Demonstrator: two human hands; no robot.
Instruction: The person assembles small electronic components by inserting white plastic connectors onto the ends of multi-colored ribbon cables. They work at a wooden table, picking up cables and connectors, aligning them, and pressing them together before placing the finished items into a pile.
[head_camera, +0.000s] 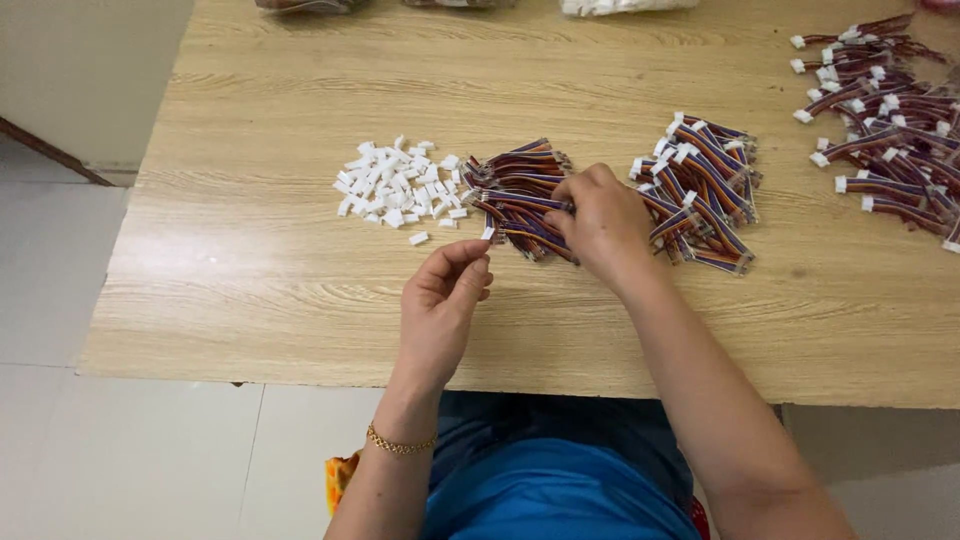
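Clear plastic bags (625, 6) lie cut off at the table's (250, 260) far edge.

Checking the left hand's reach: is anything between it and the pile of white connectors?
Nothing visible does. The left hand is just below the pile of white connectors, with only bare wooden table and one stray connector between.

Light wood-grain table (300, 270) fills most of the frame. Right of centre, pile of multicoloured wire bundles with white plugs (705, 185). Upper right, bigger spread of dark red wire leads with white connectors (885, 120), running off the edge. Top edge: clear bag of white parts (620, 6), cropped; two more bags beside it, contents unclear. Pale tiled floor (60, 300) at left. Gold bracelet (400, 443) lower centre. Blue clothing (550, 490) at bottom.
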